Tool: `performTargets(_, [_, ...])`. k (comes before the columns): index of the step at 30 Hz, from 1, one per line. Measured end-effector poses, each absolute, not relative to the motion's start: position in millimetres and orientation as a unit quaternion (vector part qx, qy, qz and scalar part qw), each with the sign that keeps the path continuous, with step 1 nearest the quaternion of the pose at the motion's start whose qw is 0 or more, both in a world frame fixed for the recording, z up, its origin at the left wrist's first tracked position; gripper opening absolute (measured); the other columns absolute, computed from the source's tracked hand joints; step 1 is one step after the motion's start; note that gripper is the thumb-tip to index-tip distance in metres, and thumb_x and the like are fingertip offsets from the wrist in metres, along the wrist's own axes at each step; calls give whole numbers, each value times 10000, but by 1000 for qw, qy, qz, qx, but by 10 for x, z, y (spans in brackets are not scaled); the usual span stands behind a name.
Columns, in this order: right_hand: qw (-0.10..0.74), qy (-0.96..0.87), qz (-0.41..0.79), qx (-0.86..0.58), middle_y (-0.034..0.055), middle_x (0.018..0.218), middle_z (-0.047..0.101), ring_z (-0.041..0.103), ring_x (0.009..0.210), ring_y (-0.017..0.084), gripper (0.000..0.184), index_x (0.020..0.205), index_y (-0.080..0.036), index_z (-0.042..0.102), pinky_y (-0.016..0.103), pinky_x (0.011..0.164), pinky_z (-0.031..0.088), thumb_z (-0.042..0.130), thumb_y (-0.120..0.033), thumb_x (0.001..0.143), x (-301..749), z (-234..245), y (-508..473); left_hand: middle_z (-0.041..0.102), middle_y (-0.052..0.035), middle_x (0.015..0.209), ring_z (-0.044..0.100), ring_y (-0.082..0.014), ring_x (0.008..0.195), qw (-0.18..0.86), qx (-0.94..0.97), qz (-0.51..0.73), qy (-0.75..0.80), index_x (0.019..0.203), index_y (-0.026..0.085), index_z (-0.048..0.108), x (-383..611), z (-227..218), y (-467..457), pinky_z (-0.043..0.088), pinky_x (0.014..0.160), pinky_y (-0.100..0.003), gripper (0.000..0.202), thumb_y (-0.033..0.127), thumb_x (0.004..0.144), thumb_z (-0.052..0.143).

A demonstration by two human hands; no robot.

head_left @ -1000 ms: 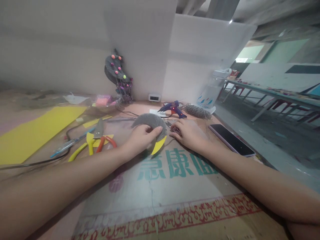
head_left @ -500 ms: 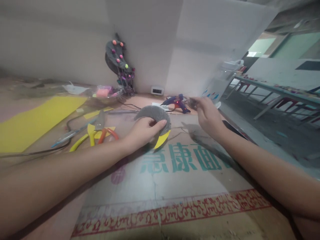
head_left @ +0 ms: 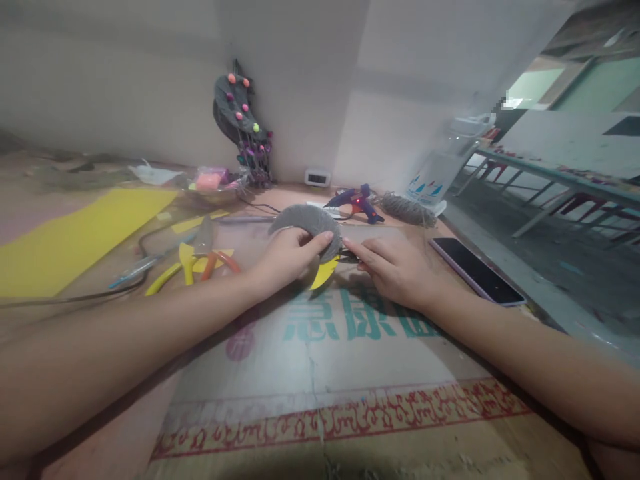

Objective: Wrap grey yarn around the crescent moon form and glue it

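Note:
My left hand [head_left: 289, 258] is closed on a grey crescent-shaped piece [head_left: 309, 225] with a yellow backing [head_left: 324, 273], holding it on the flattened cardboard [head_left: 340, 367]. My right hand [head_left: 397, 270] lies just right of it, fingers pinched near the crescent's lower tip on something thin that I cannot make out. A blue glue gun [head_left: 356, 200] lies behind the hands, with a bundle of grey twine [head_left: 407, 209] to its right.
A phone [head_left: 475, 270] lies at the right near the table's edge. Yellow-handled pliers [head_left: 187, 267] and orange-handled scissors [head_left: 217, 261] are left of my hand. A yellow sheet [head_left: 70, 237] and a cable [head_left: 75, 297] lie further left. A decorated grey ornament [head_left: 240, 127] leans in the corner.
My right hand went up to the twine beside the glue gun, then came back down next to the crescent. My left hand has kept its hold on the crescent.

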State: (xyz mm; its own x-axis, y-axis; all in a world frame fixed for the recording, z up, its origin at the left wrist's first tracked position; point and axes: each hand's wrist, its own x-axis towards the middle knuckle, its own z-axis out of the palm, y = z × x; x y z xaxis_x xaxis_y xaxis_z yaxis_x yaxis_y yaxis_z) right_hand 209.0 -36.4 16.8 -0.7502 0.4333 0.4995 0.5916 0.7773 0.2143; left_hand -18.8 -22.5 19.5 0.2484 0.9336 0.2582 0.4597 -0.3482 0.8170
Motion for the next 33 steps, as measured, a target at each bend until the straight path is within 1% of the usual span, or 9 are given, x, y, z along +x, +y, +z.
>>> performTargets(3, [206, -911, -186, -305, 89, 954, 663, 578, 779, 206, 430, 1367, -222, 499, 362, 728, 479, 416, -250, 946, 2103, 164, -321, 503, 20, 545, 447, -123, 531, 315, 729, 380, 474, 563, 176, 515, -193, 189, -218, 325, 513, -253, 468, 553, 836, 470])
performTargets(9, [206, -911, -183, -308, 96, 976, 660, 587, 806, 215, 437, 1384, -224, 480, 367, 735, 473, 424, -249, 951, 2108, 121, -298, 530, 14, 567, 466, -126, 553, 315, 724, 378, 485, 581, 170, 545, -189, 215, -222, 336, 529, -249, 448, 535, 835, 486])
performTargets(11, [203, -911, -189, -306, 99, 982, 660, 589, 812, 218, 442, 1391, -223, 469, 369, 738, 471, 430, -248, 951, 2106, 119, -296, 523, 16, 565, 459, -123, 550, 322, 716, 381, 488, 569, 171, 541, -189, 229, -236, 326, 522, -245, 439, 518, 833, 495])
performTargets(14, [200, -910, -199, -305, 104, 984, 662, 589, 818, 222, 433, 1388, -229, 467, 368, 727, 468, 416, -253, 958, 2105, 124, -291, 497, 23, 547, 455, -123, 541, 338, 713, 383, 481, 558, 174, 531, -194, 236, -249, 313, 511, -242, 461, 542, 832, 483])
performTargets(16, [200, -910, -200, -304, 101, 983, 663, 588, 815, 223, 431, 1387, -230, 465, 370, 719, 470, 405, -247, 960, 2108, 123, -285, 508, 21, 550, 464, -127, 542, 341, 715, 383, 475, 567, 175, 540, -199, 230, -244, 317, 511, -243, 464, 555, 827, 485])
performTargets(19, [209, -910, -192, -301, 90, 980, 661, 590, 823, 221, 434, 1385, -226, 460, 375, 737, 478, 415, -240, 954, 2117, 111, -267, 541, 13, 555, 471, -127, 535, 344, 711, 383, 479, 576, 174, 555, -197, 220, -228, 327, 515, -246, 434, 527, 824, 510])
performTargets(23, [229, -912, -172, -295, 85, 985, 662, 593, 873, 221, 379, 1314, -211, 513, 384, 796, 479, 441, -244, 944, 2120, 97, -245, 558, 9, 571, 483, -127, 549, 354, 706, 383, 479, 604, 167, 586, -188, 221, -222, 346, 529, -246, 422, 523, 819, 518])
performTargets(26, [237, -913, -161, -289, 87, 988, 667, 597, 898, 222, 332, 1245, -198, 546, 390, 829, 473, 479, -240, 923, 2111, 105, -245, 526, 16, 544, 456, -119, 524, 350, 704, 380, 487, 574, 169, 561, -185, 228, -231, 332, 512, -247, 444, 544, 808, 522])
performTargets(33, [252, -914, -179, -264, 79, 923, 680, 610, 850, 207, 279, 1170, -173, 568, 363, 789, 477, 492, -184, 902, 2083, 141, -262, 490, 31, 519, 420, -104, 496, 353, 705, 379, 484, 549, 173, 514, -180, 207, -221, 314, 494, -238, 443, 526, 816, 530])
